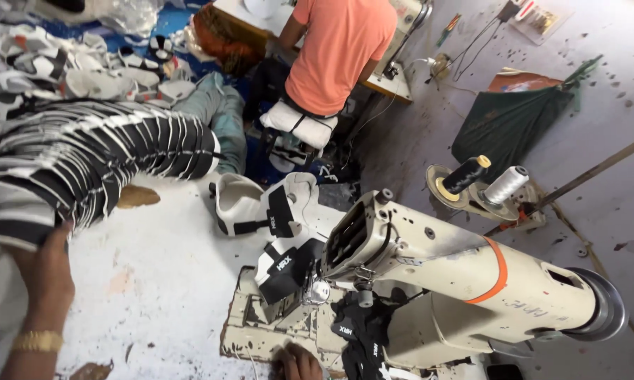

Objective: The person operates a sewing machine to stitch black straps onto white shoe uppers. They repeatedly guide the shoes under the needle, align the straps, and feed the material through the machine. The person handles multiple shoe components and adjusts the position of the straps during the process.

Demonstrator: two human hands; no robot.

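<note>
Cream-coloured industrial sewing machine (465, 281) fills the near right, its long arm running from a handwheel at the right to the needle head near the centre. Beneath it sits a white, scuffed counter (162, 281). A long curved stack of black-and-white cut fabric pieces (98, 162) arches across the left side, its long axis sweeping from the near left up and over to the right, apparently kept together as one bundle. The left hand (46, 271), with a gold bracelet at the wrist, presses up against the stack's near end, fingers hidden behind it, so I cannot tell how they are set. The right hand (297, 362) is only partly visible at the near edge, fingers curled; what it pinches is unclear. A black-and-white shoe upper (285, 271) lies at the needle, pointing far-left. Farther back, a person in an orange shirt (338, 49) sits at another machine.
</note>
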